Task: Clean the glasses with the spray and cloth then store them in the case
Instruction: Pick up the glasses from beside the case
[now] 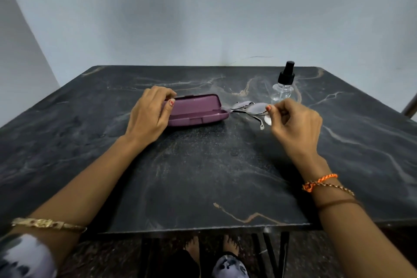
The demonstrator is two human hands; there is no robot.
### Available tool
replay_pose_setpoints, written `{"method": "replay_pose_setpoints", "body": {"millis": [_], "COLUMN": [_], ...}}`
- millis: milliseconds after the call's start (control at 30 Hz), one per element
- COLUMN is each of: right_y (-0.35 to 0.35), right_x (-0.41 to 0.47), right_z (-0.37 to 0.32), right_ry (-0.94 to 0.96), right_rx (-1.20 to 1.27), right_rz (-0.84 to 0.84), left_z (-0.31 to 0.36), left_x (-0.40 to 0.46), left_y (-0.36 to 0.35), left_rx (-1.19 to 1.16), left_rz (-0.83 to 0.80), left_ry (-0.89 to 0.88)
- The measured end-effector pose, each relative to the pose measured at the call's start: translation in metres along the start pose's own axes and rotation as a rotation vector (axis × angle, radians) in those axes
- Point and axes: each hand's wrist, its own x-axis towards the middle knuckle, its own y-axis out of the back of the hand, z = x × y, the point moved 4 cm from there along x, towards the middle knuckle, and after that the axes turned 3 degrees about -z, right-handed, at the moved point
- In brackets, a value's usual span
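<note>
The dark, veined stone counter [203, 176] carries all the task items in its far half. The purple case [198, 109] lies open at about 12 o'clock from the counter's centre, lid raised toward the far wall, its interior showing no contents. The left hand [150, 115] is placed on the case's 9 o'clock end, fingers curled over the lid edge and thumb laid against the inner face, grasping that end of the case. Just off the case's 3 o'clock end are the glasses [249, 109], thin-framed with pale lenses, their left tip close to or touching the case; contact cannot be confirmed. One temple arm angles down toward 6 o'clock. The right hand [295, 124] pinches the glasses at their 3 o'clock end between thumb and forefinger, remaining fingers curled in. A small pale patch shows just below the thumb; whether it is the cloth or part of a lens cannot be determined. The spray bottle [284, 83], clear body with black pump top, stands upright at 12 o'clock from the right hand, just beyond it and untouched. The right wrist bears an orange thread and a chain; the left forearm bears a gold bracelet [48, 223].
</note>
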Motion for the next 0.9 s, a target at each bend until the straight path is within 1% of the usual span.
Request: {"method": "replay_pose_setpoints", "body": {"millis": [133, 200, 233, 300, 367, 400, 433, 500, 567, 633, 700, 833, 900], "right_y": [0.006, 0.009, 0.009, 0.008, 0.004, 0.001, -0.001, -0.006, -0.011, -0.016, -0.024, -0.039, -0.041], "right_x": [-0.002, -0.003, -0.002, 0.001, 0.007, 0.012, 0.017, 0.029, 0.038, 0.042, 0.040, 0.036, 0.036], "right_z": [-0.009, -0.013, -0.015, -0.016, -0.017, -0.020, -0.024, -0.033, -0.039, -0.041, -0.041, -0.040, -0.037], "right_ry": [0.056, 0.085, 0.086, 0.044, -0.018, -0.030, -0.030, -0.023, -0.030, -0.035, -0.019, -0.045, -0.054], "right_rx": [0.033, 0.059, 0.095, 0.227, 0.372, 0.413, 0.440, 0.481, 0.524, 0.570, 0.612, 0.719, 0.776], "right_rz": [0.132, 0.199, 0.226, 0.261, 0.274, 0.275, 0.269, 0.253, 0.265, 0.284, 0.272, 0.210, 0.192], "left_z": [0.005, 0.009, 0.012, 0.017, 0.020, 0.021, 0.023, 0.030, 0.036, 0.034, 0.031, 0.027, 0.027], "left_x": [0.001, 0.006, 0.010, 0.021, 0.036, 0.046, 0.054, 0.066, 0.070, 0.070, 0.069, 0.064, 0.058], "left_y": [0.004, 0.008, 0.011, 0.015, 0.012, 0.007, 0.001, -0.009, -0.014, -0.015, -0.018, -0.022, -0.023], "left_rx": [0.022, -0.029, -0.098, -0.330, -0.646, -0.818, -0.981, -1.281, -1.524, -1.705, -1.838, -1.930, -1.967], "left_rz": [0.047, 0.122, 0.180, 0.318, 0.393, 0.387, 0.349, 0.239, 0.202, 0.237, 0.252, 0.190, 0.185], "left_ry": [-0.012, -0.007, 0.015, 0.115, 0.299, 0.407, 0.507, 0.633, 0.670, 0.675, 0.705, 0.721, 0.735]}}
